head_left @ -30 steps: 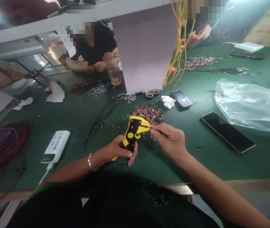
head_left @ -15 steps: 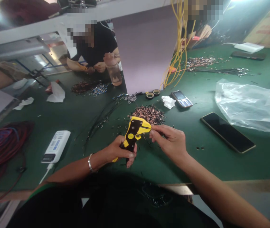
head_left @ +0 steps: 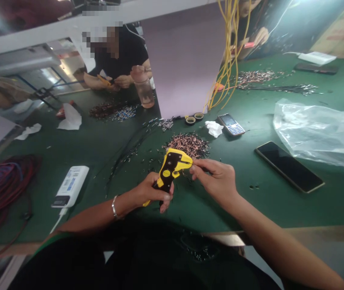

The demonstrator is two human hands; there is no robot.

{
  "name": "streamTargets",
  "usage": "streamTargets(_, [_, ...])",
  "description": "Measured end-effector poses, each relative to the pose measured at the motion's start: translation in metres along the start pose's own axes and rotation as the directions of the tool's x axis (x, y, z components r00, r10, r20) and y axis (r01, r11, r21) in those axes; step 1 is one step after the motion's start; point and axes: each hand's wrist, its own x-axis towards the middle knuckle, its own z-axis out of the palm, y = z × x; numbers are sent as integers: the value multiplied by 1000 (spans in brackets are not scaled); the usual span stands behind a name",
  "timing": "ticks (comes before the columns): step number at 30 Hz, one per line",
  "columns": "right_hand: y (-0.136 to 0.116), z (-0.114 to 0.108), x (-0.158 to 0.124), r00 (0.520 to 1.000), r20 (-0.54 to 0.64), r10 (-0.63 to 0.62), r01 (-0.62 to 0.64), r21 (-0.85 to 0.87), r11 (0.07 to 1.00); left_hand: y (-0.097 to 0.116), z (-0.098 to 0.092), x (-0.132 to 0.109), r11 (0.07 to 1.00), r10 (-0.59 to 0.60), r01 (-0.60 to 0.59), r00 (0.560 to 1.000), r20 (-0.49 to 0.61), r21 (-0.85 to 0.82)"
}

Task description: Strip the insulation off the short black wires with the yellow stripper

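Observation:
My left hand (head_left: 158, 191) is wrapped around the grip of a yellow and black wire stripper (head_left: 169, 169), held above the table with its nose to the right. Right at that nose, my right hand (head_left: 215, 175) pinches thumb and forefinger together on a short dark wire, mostly hidden by the fingertips. Just behind the tool lies a pile of short copper-ended wire pieces (head_left: 188, 144). Long thin black wires (head_left: 121, 159) stretch over the table to the left of it.
On the green table (head_left: 226, 217), a smartphone (head_left: 289, 166), keypad phone (head_left: 231, 125) and clear plastic bag (head_left: 320, 131) lie right. A white power bank (head_left: 70, 187) and coiled red cables (head_left: 5, 189) are left. Beyond stands a bottle (head_left: 144, 88); two people work across the table.
Both my hands and the wire stripper keep almost the same position. Across the table, a co-worker's hands have shifted, and more of an orange-handled tool shows there.

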Motion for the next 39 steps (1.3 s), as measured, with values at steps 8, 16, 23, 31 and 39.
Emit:
streamTargets(8, [4,-3,3,998,-14,69,-67,97,993,7,6,1,997,11,-11,1000,-2,-70])
streamTargets(16, [2,-4,3,1000,19,4,-5,54,999,8,9,-1,998,-15,14,1000,-13,-61])
streamTargets(23, [8,-3,5,999,41,21,-21,20,1000,7,4,0,995,6,-12,998,-58,-100])
streamTargets(31, [10,-4,6,999,26,39,-39,7,999,11,-2,5,990,122,-123,992,-23,-74])
streamTargets(39, [11,1,4,997,75,3,-3,-5,1000,11,-5,8,982,190,-191,978,-90,-2])
